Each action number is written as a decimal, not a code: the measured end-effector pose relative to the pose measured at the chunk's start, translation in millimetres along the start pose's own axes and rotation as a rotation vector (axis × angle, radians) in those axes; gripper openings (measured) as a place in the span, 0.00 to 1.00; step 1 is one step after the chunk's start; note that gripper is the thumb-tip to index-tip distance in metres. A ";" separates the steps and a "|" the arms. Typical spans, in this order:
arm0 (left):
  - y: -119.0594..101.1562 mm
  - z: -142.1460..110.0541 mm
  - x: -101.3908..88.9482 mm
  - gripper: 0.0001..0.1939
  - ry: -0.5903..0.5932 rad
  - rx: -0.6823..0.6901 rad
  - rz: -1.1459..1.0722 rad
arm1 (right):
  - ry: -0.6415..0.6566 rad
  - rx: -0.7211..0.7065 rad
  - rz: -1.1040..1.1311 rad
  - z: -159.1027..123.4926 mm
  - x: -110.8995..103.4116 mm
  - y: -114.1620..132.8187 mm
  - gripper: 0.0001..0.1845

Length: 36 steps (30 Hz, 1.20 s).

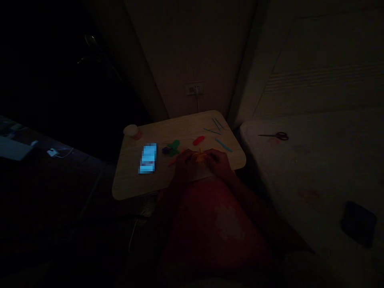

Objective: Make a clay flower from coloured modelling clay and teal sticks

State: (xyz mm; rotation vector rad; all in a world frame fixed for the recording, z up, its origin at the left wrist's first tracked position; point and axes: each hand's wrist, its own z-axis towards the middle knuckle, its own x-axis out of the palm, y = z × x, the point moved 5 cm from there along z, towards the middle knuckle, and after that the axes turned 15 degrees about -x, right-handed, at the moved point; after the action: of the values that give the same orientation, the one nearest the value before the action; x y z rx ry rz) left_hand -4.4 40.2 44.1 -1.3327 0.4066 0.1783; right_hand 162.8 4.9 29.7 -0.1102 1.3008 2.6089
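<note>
In the dim light, my left hand (185, 159) and my right hand (218, 159) meet near the table's front edge. Between their curled fingers is a small orange piece of modelling clay (201, 157), with a thin yellowish bit sticking up from it. Fine finger detail is lost in the dark. Just beyond my hands lies a flat red clay piece (198, 140). A green clay piece (174, 147) rests left of them, touching a dark purple lump (165, 150). Partly behind my left hand is an orange-pink strip (172, 162).
On the small table (129, 186) are a lit phone (148, 158), a white-lidded tub (132, 131), a blue plastic knife (223, 145) and several thin blue sticks (212, 131). Scissors (273, 136) and a dark blue object (359, 224) lie on the pale surface at right. A wall socket (194, 88) holds a plug.
</note>
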 end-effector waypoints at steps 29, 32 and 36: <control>-2.6 0.2 0.5 0.14 0.073 -0.051 -0.101 | 0.002 0.162 0.209 1.8 -2.4 -7.7 0.20; 1.8 1.6 -0.4 0.17 0.079 -0.104 -0.122 | 0.026 0.163 0.249 0.5 0.2 -9.1 0.20; 1.4 4.7 -2.2 0.18 0.062 -0.033 -0.160 | -0.014 0.197 0.234 0.2 -0.4 -16.6 0.19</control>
State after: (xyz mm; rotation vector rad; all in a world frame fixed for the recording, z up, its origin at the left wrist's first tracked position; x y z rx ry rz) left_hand -6.1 45.3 44.6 -1.3991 0.3485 0.0108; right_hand 167.1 14.7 17.0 0.0987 1.6461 2.6413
